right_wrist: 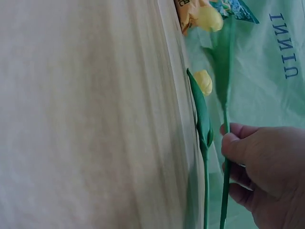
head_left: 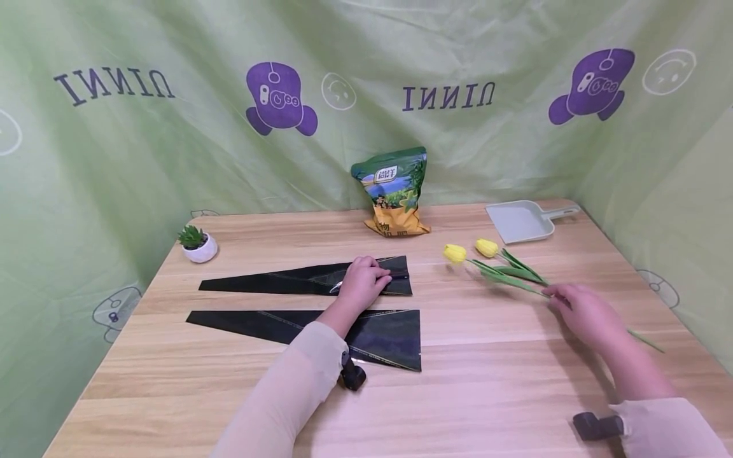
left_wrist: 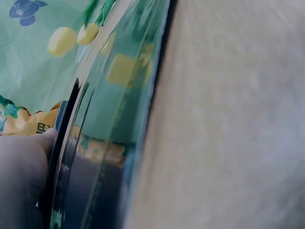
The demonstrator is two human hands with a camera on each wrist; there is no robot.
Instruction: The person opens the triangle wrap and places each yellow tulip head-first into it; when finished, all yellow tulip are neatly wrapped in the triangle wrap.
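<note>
Two dark, tapered flower sleeves lie side by side, wide ends to the right. My left hand (head_left: 362, 282) is over the wide part of the far sleeve (head_left: 275, 280) and pinches a fold of its glossy film (left_wrist: 102, 143) between thumb and fingers. The near sleeve (head_left: 389, 334) lies under my left forearm. On the right, my right hand (head_left: 586, 315) pinches the green stem of an artificial yellow tulip (right_wrist: 226, 176) between thumb and fingers. A second yellow tulip (right_wrist: 203, 143) lies close beside it. Both yellow blooms point away to the left.
A green and yellow printed bag (head_left: 395, 194) stands at the back middle. A grey dustpan (head_left: 523, 222) lies at the back right, beyond the tulips. The small potted succulent (head_left: 199, 247) is near the left edge. A green curtain (head_left: 343, 38) surrounds the wooden table (head_left: 487, 394).
</note>
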